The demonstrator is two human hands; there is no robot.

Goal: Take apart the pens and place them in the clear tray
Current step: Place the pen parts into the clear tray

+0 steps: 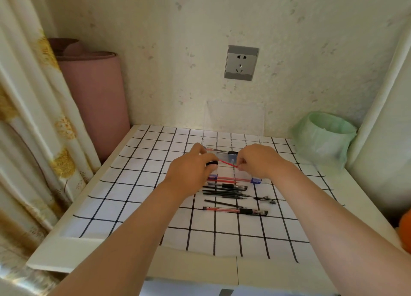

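My left hand [193,169] grips a pen barrel with a black grip [211,163] above the clear tray [255,180]. My right hand [255,162] pinches the end of a thin red refill [228,163] that sticks out of that barrel. The clear tray lies on the checked cloth with its lid [234,118] raised against the wall. Pen parts lie in it: a clear barrel with a black end [224,150] at the back and red refills [224,180] at the front. In front of the tray lie several black refills and pens [224,191] and a red pen [235,210].
A small dark pen part [264,199] lies right of the pile. A bin with a green bag [324,138] stands at the back right. A pink roll [93,100] leans at the back left beside a curtain. An orange object [405,231] shows at the right edge.
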